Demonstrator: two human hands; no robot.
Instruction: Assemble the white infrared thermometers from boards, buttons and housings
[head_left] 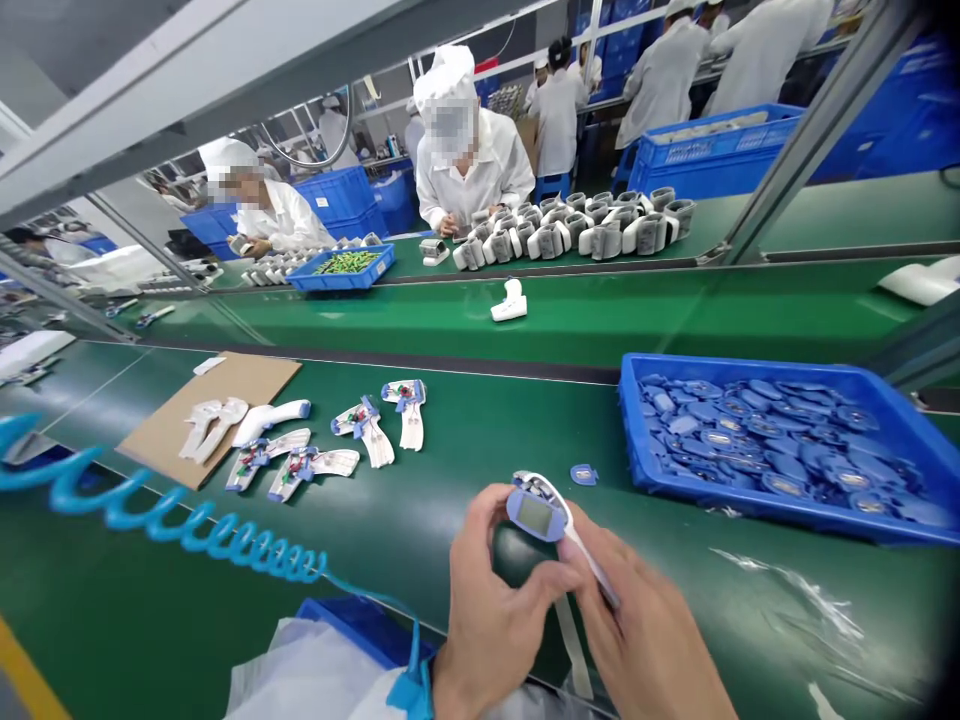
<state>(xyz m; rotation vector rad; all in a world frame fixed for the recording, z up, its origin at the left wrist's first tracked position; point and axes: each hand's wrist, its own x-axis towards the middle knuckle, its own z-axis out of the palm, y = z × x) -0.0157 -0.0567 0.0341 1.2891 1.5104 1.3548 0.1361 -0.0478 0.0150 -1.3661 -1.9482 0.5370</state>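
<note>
Both my hands are around a white infrared thermometer half-shell (568,520) with a blue-framed grey display (535,514) at its head. My left hand (495,600) is closed on the display end, thumb bent toward the shell. Fingers of my right hand (637,610) wrap the handle, which points down to the right. Just beyond my hands lies a single blue plastic cover (583,474). A blue tray (630,450) on the right holds many similar blue covers. To the left are several opened thermometer halves (300,468) with wiring, beside a closed-looking white one (270,420).
Brown cardboard (161,430) with white shells lies at the left. A coiled blue air hose (225,540) crosses the bench's front edge. Beyond is a green belt (420,325) carrying a white part (510,300). Co-workers in white (476,160) sit opposite. Plastic scraps (795,590) lie right.
</note>
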